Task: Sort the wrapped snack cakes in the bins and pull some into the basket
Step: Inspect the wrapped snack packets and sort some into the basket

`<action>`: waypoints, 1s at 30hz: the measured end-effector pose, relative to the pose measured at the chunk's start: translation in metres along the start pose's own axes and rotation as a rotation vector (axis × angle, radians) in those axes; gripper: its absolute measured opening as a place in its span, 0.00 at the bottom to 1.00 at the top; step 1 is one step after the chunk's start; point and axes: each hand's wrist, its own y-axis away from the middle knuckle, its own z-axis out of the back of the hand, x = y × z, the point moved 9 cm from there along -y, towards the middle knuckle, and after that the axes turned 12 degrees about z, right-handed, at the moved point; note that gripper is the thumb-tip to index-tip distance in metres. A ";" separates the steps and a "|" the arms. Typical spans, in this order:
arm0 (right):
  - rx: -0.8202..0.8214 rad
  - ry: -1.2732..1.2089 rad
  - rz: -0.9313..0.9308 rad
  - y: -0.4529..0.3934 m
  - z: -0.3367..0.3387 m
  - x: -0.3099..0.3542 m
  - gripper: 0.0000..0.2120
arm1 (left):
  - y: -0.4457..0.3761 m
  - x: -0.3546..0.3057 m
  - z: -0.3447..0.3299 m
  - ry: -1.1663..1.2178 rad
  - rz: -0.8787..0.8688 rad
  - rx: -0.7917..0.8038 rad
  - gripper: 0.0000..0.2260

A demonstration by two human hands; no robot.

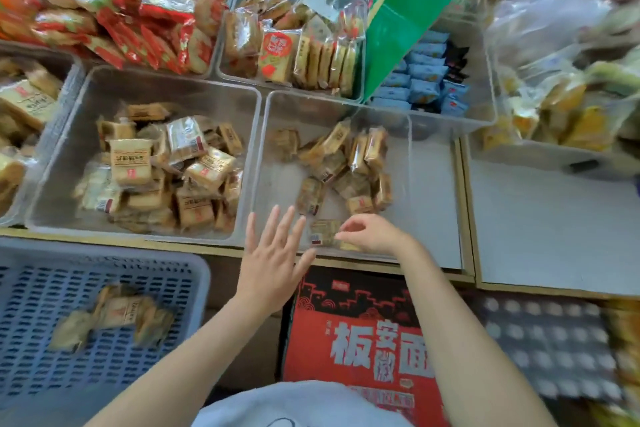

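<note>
- The clear plastic bin [408,163] in the middle of the grey worktop [554,218] served as the landmark; it held a loose heap of tan wrapped snack cakes [346,163] gathered toward its far right part.
- The right hand [372,234] sat at the near edge of that bin, its grip closed in a pinch: fingertips [341,236] and thumb curled onto one pale wrapped snack cake with a barcode [322,233].
- That pinched cake lay at the bin's near wall, just left of the right hand and touching its fingertips, apart from the heap farther in.
- The left hand [273,253] hovered flat at the bin's near left corner, its grip open, fingers straight and spread, holding nothing; the pinched cake lay just beside its fingertips, to their right.
- Left of the landmark bin stood a second clear plastic bin [69,149], fuller, with beige wrapped cakes [162,170] piled in it.
- Below and left of the landmark bin sat a blue slotted plastic basket [166,274] with a few blurred wrapped cakes [117,315] lying in it.
- Directly nearer than the landmark bin, between the two forearms, was a red and black printed carton [353,322].
- Beyond the landmark bin were a clear bin of yellow-wrapped cakes [294,55], a tilted green card box [405,10] and small blue packets [422,83]; farther left lay a pile of red-wrapped snacks [121,0].
</note>
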 end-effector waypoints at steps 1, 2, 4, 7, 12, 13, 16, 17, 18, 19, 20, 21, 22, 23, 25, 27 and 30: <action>0.015 0.008 -0.001 -0.002 -0.004 -0.008 0.17 | 0.000 0.000 -0.001 -0.020 0.003 -0.003 0.32; 0.021 0.013 0.006 -0.004 -0.007 -0.011 0.19 | 0.000 0.000 -0.001 -0.036 0.004 -0.011 0.31; 0.051 0.053 0.021 -0.008 -0.010 -0.012 0.23 | 0.000 0.001 0.000 -0.062 0.003 -0.026 0.28; 0.079 0.119 0.023 -0.010 -0.011 -0.015 0.27 | 0.000 -0.001 0.001 -0.092 0.002 -0.041 0.27; 0.046 0.114 0.040 -0.013 -0.002 -0.020 0.21 | -0.001 0.001 -0.003 -0.103 0.040 0.009 0.31; 0.023 0.110 0.049 -0.013 0.000 -0.019 0.18 | -0.001 0.001 -0.003 -0.107 0.045 0.013 0.32; -0.072 0.053 0.066 -0.011 0.008 -0.021 0.09 | -0.002 0.001 -0.001 -0.119 0.046 0.000 0.32; -0.098 0.024 0.067 -0.009 0.010 -0.023 0.09 | -0.002 0.000 -0.001 -0.118 0.047 -0.007 0.32; -0.121 0.002 0.066 -0.006 0.013 -0.026 0.09 | -0.002 0.000 -0.001 -0.115 0.050 -0.006 0.31; -0.140 -0.005 0.069 -0.004 0.017 -0.027 0.09 | -0.002 0.001 -0.002 -0.110 0.053 0.000 0.31; -0.152 0.004 0.076 -0.001 0.020 -0.027 0.09 | -0.002 0.001 -0.002 -0.107 0.057 0.007 0.31; -0.160 0.029 0.084 0.001 0.023 -0.026 0.09 | -0.002 0.001 -0.004 -0.103 0.062 0.017 0.31; -0.168 0.064 0.097 0.002 0.024 -0.025 0.09 | -0.002 0.001 -0.005 -0.101 0.064 0.028 0.31; -0.174 0.101 0.103 0.004 0.024 -0.022 0.08 | -0.002 0.002 -0.006 -0.099 0.065 0.039 0.31; -0.185 0.149 0.090 0.005 0.022 -0.022 0.08 | -0.002 0.003 -0.007 -0.100 0.066 0.057 0.32; -0.178 0.160 0.081 0.005 0.020 -0.021 0.07 | -0.001 0.004 -0.008 -0.098 0.077 0.091 0.33; -0.150 0.031 0.160 0.006 0.022 -0.008 0.06 | -0.003 0.005 -0.004 -0.059 0.093 0.136 0.42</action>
